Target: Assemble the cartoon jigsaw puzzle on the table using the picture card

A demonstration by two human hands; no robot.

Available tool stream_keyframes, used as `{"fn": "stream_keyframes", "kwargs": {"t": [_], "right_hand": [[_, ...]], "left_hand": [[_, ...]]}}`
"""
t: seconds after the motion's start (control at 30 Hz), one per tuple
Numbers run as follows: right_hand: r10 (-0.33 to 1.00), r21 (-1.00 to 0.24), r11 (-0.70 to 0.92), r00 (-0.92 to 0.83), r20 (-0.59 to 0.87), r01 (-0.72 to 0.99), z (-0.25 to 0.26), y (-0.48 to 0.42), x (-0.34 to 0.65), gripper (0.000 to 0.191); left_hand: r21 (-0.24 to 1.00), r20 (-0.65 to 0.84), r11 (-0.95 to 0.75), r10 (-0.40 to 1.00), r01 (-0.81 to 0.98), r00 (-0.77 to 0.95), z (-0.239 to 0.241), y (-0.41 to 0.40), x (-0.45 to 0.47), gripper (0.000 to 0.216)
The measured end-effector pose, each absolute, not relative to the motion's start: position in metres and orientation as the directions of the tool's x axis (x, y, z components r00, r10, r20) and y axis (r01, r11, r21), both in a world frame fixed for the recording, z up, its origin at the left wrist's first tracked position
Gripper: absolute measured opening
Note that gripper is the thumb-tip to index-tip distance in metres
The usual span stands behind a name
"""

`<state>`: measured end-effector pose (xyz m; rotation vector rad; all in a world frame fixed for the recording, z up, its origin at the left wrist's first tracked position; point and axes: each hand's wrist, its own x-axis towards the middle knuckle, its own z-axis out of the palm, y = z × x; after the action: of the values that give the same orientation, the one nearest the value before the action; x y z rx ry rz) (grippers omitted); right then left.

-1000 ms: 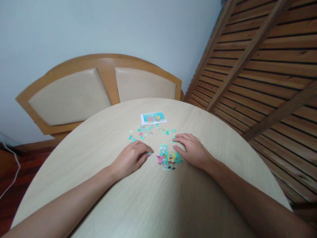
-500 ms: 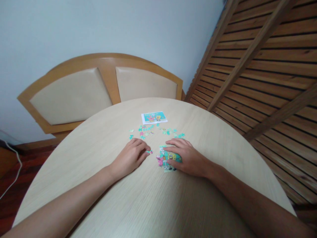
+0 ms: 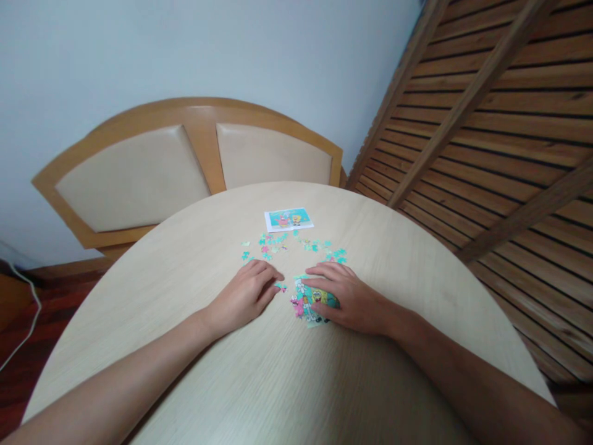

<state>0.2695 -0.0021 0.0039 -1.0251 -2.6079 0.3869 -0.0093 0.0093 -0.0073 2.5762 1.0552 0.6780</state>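
Observation:
My left hand (image 3: 249, 287) rests on the table with thumb and forefinger closed round a small pink and teal puzzle piece (image 3: 283, 288), which pokes out at the fingertips. Just right of it lies a partly joined jigsaw puzzle (image 3: 302, 307) with cartoon figures in pink, pale green and yellow on teal. My right hand (image 3: 340, 293) lies over the right part of this puzzle, fingers spread and touching it, so that side is hidden. A narrow strip of table separates the held piece from the joined part.
Loose puzzle pieces (image 3: 273, 240) lie scattered beyond my hands, more of them (image 3: 336, 253) close past my right fingers. Behind stands a picture sheet (image 3: 290, 219) on the round wooden table (image 3: 213, 383). A padded chair back (image 3: 201, 145) rises past the far edge.
The joined puzzle and my right hand have shifted slightly toward me and to the left. The piece at my left fingertips sits a little nearer to me.

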Motion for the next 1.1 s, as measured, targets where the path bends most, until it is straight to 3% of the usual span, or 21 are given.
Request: {"fn": "stream_keyframes", "kwargs": {"t": [0.53, 1.1], "right_hand": [[0.692, -0.371, 0.709, -0.693, 0.201, 0.6, 0.004, -0.0031, 0.2694, 0.042], [0.646, -0.368, 0.752, -0.722, 0.248, 0.546, 0.0015, -0.0045, 0.2662, 0.041]], "left_hand": [[0.417, 0.327, -0.697, 0.714, 0.583, 0.62, -0.006, 0.0099, -0.0101, 0.01], [0.504, 0.322, -0.697, 0.7, 0.51, 0.637, -0.0032, 0.0096, -0.0067, 0.008]]}}
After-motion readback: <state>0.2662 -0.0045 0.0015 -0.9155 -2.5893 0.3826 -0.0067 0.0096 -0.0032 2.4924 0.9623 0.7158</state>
